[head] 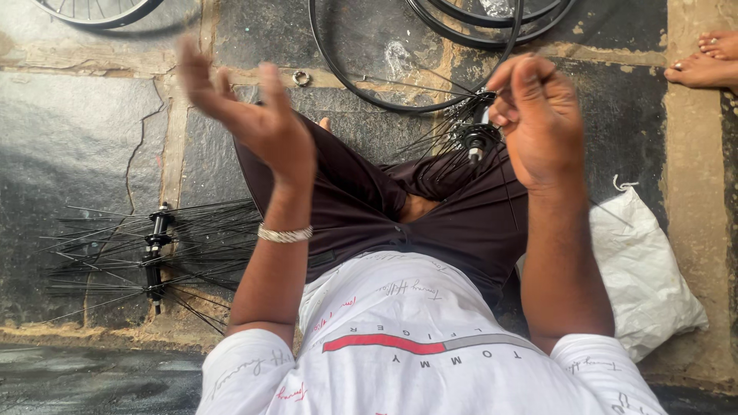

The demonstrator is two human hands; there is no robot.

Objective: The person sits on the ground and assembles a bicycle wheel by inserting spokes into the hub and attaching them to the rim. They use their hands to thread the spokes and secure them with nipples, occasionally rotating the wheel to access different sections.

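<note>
Two bare hands are up over the lap of a person sitting on the stone floor. Left hand is raised, palm open, fingers spread wide, holding nothing. Right hand is curled, its fingers pinched narrow just above the hub; whether they grip a spoke end or a small part is too small to tell. That hub with its bunch of loose black spokes rests on the right thigh, against the dark shorts.

Risk, as a judgement: the hub looks only propped on the leg, so a leg shift could roll it off and tangle or bend the thin spokes. Anything tiny in the pinch could drop into the floor cracks. The open left hand gives the hub no support.

Containers: only a white sack lying on the floor just beside the right arm, mouth not visible, contents cannot be told.

Around: a second hub-and-spoke bundle on the floor at left, bare black rims ahead, a small metal ring near them, another person's bare feet at top right.
</note>
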